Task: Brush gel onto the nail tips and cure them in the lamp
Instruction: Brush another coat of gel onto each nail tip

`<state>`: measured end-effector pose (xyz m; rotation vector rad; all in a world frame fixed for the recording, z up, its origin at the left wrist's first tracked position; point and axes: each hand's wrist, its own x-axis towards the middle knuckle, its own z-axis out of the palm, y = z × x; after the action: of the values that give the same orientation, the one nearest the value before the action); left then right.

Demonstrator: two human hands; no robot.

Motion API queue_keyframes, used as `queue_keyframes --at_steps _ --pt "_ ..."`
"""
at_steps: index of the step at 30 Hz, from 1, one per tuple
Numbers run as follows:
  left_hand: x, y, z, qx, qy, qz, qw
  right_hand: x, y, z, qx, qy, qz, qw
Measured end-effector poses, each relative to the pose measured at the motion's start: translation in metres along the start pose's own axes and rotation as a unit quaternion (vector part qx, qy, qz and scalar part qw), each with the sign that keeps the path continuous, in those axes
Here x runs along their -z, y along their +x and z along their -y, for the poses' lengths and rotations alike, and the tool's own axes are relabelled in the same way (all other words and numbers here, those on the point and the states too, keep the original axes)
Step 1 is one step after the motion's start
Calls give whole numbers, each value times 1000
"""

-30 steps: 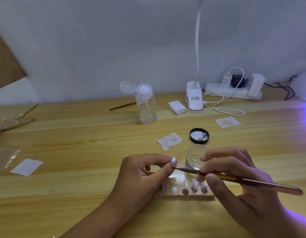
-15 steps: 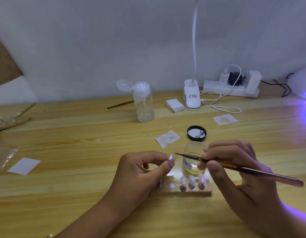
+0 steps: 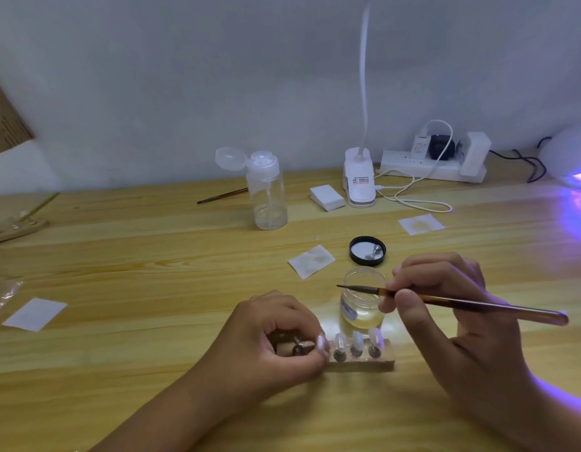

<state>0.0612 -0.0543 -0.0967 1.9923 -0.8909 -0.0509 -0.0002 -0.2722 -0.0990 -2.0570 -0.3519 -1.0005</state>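
A clear pump bottle stands open-capped on the wooden table, a spare brush just left of it. 3 white wipes lie scattered — a power strip and clip-on desk light sit by the wall.

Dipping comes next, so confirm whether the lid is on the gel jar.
No, the black lid lies upturned on the table just behind the open gel jar.

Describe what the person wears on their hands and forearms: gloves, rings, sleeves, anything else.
Nothing worn shows. The left hand and right hand are bare, with no gloves and no rings visible. The left forearm and right forearm are bare too, with no sleeve in frame. A violet glow edges the right forearm.
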Motion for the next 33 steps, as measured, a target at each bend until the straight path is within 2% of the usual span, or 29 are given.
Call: queue_keyframes --at_steps 4,11,19,25,33 --pt "2 0 -1 2 2 14 1000 1 1 1 -7 -5 -3 1000" --pt "-2 4 -5 4 17 -5 1000 -2 5 0 -79 -45 -41 995" --pt "-7 7 -5 -17 20 -2 1000 -9 8 -3 -73 -99 7 992" --pt "-9 8 -3 -31 29 -3 999 -10 6 -5 -109 -109 35 987" --pt "-10 5 -5 -72 116 -14 991 -11 8 -4 -90 -121 38 988"
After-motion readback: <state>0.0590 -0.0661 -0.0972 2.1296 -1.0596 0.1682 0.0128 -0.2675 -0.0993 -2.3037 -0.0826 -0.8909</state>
